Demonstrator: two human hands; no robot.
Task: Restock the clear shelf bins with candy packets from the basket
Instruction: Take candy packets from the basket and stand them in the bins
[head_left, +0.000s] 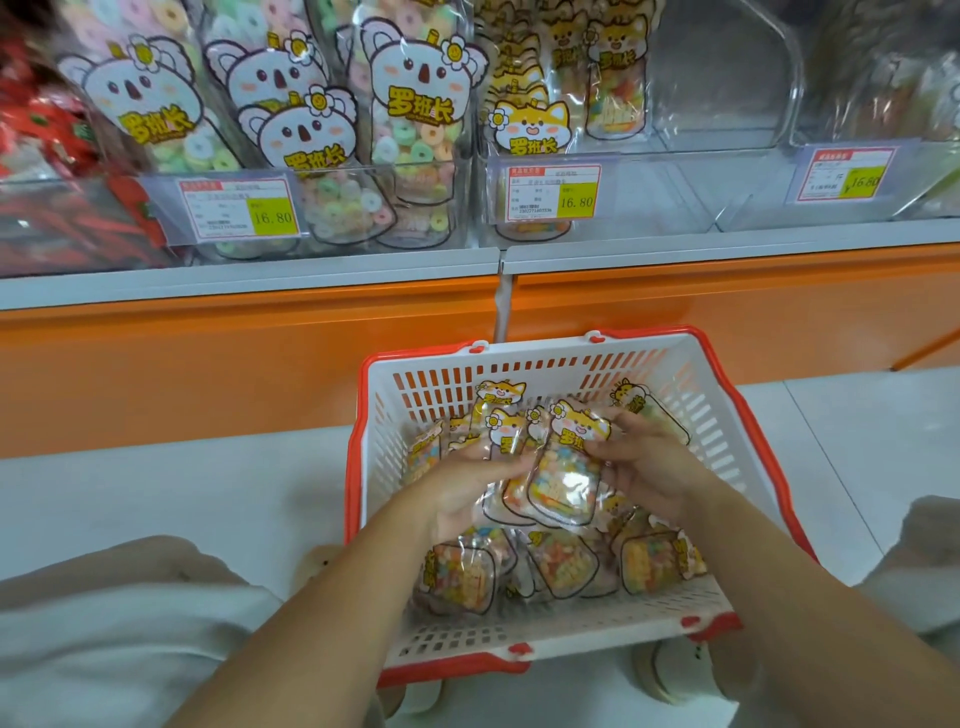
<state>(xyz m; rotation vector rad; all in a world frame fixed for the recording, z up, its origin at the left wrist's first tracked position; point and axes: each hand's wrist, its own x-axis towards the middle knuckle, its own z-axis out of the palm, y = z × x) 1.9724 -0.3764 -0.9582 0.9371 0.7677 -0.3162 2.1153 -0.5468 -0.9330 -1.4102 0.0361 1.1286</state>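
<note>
Down over the basket (717, 415) on the floor, the left hand (462, 488) holds a small stack of cat-print candy packets (563, 478) while the right hand (644, 467) pinches the front one's upper right edge. Loose packets (563, 566) lie below; the clear bin (675, 187) sits up on the shelf.

candy packets (563, 480) upright, held above basket (727, 395) | clear bin (727, 171) half-empty

Both bare forearms (322, 597) carry no sleeves. Loose pale beige cloth trousers (119, 613) cover the knees. A cream rubber-soled shoe (680, 670) shows below.
</note>
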